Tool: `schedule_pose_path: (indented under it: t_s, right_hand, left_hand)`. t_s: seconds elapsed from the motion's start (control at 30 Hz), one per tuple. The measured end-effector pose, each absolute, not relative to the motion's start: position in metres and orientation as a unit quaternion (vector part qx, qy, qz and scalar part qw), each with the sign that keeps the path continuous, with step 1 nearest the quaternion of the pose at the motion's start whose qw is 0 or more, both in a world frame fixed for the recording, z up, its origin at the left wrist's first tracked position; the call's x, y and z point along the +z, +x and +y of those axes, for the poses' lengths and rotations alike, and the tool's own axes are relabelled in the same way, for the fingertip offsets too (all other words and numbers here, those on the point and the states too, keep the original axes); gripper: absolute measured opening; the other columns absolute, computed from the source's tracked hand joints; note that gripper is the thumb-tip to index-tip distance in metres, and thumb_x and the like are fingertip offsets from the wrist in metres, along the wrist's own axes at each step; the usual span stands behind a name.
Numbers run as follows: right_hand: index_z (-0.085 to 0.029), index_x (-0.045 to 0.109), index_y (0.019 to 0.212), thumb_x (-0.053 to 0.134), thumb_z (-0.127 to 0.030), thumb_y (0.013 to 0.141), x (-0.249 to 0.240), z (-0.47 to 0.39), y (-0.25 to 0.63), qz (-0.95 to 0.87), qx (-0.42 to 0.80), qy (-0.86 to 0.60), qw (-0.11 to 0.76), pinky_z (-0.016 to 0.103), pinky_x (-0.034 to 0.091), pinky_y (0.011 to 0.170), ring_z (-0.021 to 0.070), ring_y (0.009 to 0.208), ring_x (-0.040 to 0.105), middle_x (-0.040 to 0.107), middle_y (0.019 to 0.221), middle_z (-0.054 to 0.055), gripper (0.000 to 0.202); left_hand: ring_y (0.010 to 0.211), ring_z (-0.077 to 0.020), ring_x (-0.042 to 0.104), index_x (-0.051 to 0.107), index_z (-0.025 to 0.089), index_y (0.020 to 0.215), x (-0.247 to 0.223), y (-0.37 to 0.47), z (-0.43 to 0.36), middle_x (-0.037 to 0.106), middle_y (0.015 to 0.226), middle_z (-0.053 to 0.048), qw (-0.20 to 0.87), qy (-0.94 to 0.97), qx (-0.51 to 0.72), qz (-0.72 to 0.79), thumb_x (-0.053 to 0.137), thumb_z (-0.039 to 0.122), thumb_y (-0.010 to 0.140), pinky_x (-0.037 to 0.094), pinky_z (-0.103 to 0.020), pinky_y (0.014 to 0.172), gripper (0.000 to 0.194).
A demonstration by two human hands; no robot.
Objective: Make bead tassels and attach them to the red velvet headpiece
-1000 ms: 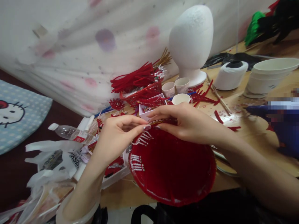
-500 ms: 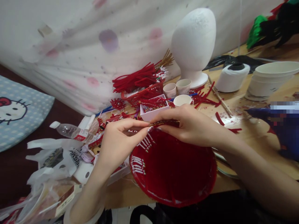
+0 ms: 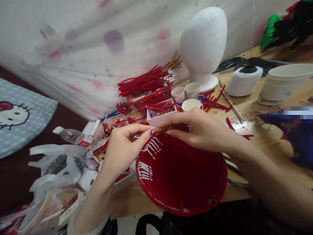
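Observation:
A round, deep red velvet hat is tilted with its open underside facing me. My left hand pinches the far-left part of its rim between thumb and fingers. Just to the right, my right hand grips the same rim, thumb inside and fingers along the gold-trimmed outer edge. Short strands of white beads hang inside the rim beside my left thumb. A second group of bead strands lies lower along the left edge.
Behind the hat stand a white box of trinkets, a red basket, paper cups and a white foam head. A thread cone and a tub are at right. A plastic bottle lies at left.
My left thumb has shifted slightly left along the rim, showing more of the rim and the upper bead strands. My right hand keeps its grip in nearly the same place.

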State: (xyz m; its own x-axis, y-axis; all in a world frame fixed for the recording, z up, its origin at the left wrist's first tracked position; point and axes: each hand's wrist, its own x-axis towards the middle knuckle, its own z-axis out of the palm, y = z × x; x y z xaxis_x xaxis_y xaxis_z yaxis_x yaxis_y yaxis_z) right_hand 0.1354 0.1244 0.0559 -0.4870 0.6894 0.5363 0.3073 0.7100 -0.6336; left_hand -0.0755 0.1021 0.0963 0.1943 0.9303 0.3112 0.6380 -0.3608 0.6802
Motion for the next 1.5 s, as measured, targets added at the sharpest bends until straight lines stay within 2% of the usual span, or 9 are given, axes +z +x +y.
schedule_pose_path:
  t_s: [0.2, 0.37, 0.57, 0.77, 0.83, 0.97, 1.13, 1.33, 1.5]
  right_hand:
    - [-0.023, 0.077, 0.113, 0.06, -0.003, 0.086, 0.055, 0.123, 0.136, -0.829, 0.228, -0.301, 0.414, 0.028, 0.056, 0.084, 0.0185, 0.096, 0.075, 0.081, 0.107, 0.001, 0.038]
    - [-0.022, 0.076, 0.115, 0.061, -0.002, 0.086, 0.054, 0.123, 0.139, -0.826, 0.229, -0.304, 0.415, 0.028, 0.057, 0.086, 0.0184, 0.097, 0.075, 0.08, 0.108, 0.001, 0.038]
    - [-0.022, 0.076, 0.115, 0.06, -0.003, 0.087, 0.053, 0.123, 0.139, -0.824, 0.23, -0.319, 0.408, 0.029, 0.056, 0.091, 0.018, 0.097, 0.075, 0.08, 0.108, 0.001, 0.037]
    - [-0.023, 0.076, 0.116, 0.06, -0.004, 0.087, 0.053, 0.123, 0.137, -0.824, 0.235, -0.323, 0.402, 0.031, 0.056, 0.093, 0.019, 0.099, 0.074, 0.08, 0.109, 0.0, 0.038]
    - [-0.023, 0.076, 0.116, 0.06, -0.005, 0.087, 0.053, 0.124, 0.137, -0.824, 0.239, -0.321, 0.401, 0.032, 0.057, 0.093, 0.0196, 0.1, 0.074, 0.08, 0.109, 0.0, 0.037]
    - [-0.023, 0.076, 0.116, 0.06, -0.007, 0.088, 0.053, 0.123, 0.138, -0.82, 0.251, -0.322, 0.402, 0.032, 0.057, 0.092, 0.0204, 0.103, 0.074, 0.08, 0.111, 0.001, 0.035]
    - [-0.023, 0.075, 0.116, 0.06, -0.005, 0.088, 0.053, 0.121, 0.139, -0.816, 0.258, -0.323, 0.404, 0.031, 0.058, 0.089, 0.0196, 0.102, 0.074, 0.08, 0.111, 0.001, 0.037]
    - [-0.021, 0.075, 0.116, 0.061, -0.008, 0.089, 0.052, 0.122, 0.141, -0.813, 0.265, -0.326, 0.403, 0.033, 0.056, 0.094, 0.0199, 0.103, 0.073, 0.079, 0.112, 0.003, 0.034]
    - [-0.025, 0.073, 0.121, 0.059, 0.0, 0.083, 0.051, 0.121, 0.142, -0.817, 0.259, -0.328, 0.397, 0.035, 0.054, 0.1, 0.0205, 0.106, 0.073, 0.079, 0.113, 0.0, 0.047]
  left_hand:
    - [0.073, -0.0114, 0.074, 0.082, 0.024, 0.082, 0.096, -0.073, 0.101, 0.082, 0.083, 0.002, 0.208, 0.739, 0.359, 0.531, 0.074, 0.024, 0.08, 0.056, -0.016, 0.066, 0.008]
    - [0.08, -0.0128, 0.076, 0.08, 0.026, 0.093, 0.096, -0.078, 0.097, 0.082, 0.095, 0.001, 0.245, 0.721, 0.372, 0.531, 0.074, 0.029, 0.082, 0.059, -0.018, 0.071, 0.012]
    - [0.078, -0.012, 0.074, 0.078, 0.032, 0.095, 0.096, -0.099, 0.064, 0.08, 0.092, 0.006, 0.099, 0.764, 0.333, 0.544, 0.077, 0.026, 0.081, 0.059, -0.019, 0.074, 0.015]
    - [0.078, -0.0126, 0.069, 0.072, 0.027, 0.088, 0.097, -0.094, 0.049, 0.077, 0.088, 0.005, -0.075, 0.806, 0.278, 0.517, 0.066, 0.022, 0.091, 0.051, -0.023, 0.076, 0.008]
    - [0.074, -0.0136, 0.066, 0.069, 0.026, 0.087, 0.099, -0.095, 0.053, 0.074, 0.084, 0.004, -0.031, 0.785, 0.261, 0.561, 0.062, 0.027, 0.093, 0.049, -0.026, 0.071, 0.009]
    - [0.06, -0.0134, 0.052, 0.061, 0.024, 0.084, 0.1, -0.104, 0.069, 0.059, 0.069, 0.005, 0.179, 0.728, 0.208, 0.628, 0.051, 0.043, 0.095, 0.039, -0.027, 0.056, 0.024]
    - [0.066, -0.0128, 0.052, 0.057, 0.02, 0.09, 0.1, -0.108, 0.083, 0.058, 0.074, 0.003, 0.346, 0.675, 0.235, 0.608, 0.056, 0.041, 0.089, 0.042, -0.025, 0.062, 0.021]
    - [0.056, -0.0109, 0.049, 0.059, 0.022, 0.092, 0.111, -0.092, 0.07, 0.056, 0.064, 0.006, 0.296, 0.687, 0.306, 0.589, 0.061, 0.036, 0.089, 0.039, -0.021, 0.052, 0.014]
    - [0.077, -0.0143, 0.064, 0.068, 0.025, 0.092, 0.104, -0.089, 0.058, 0.069, 0.086, 0.002, 0.156, 0.733, 0.335, 0.572, 0.065, 0.027, 0.088, 0.051, -0.025, 0.073, 0.005]
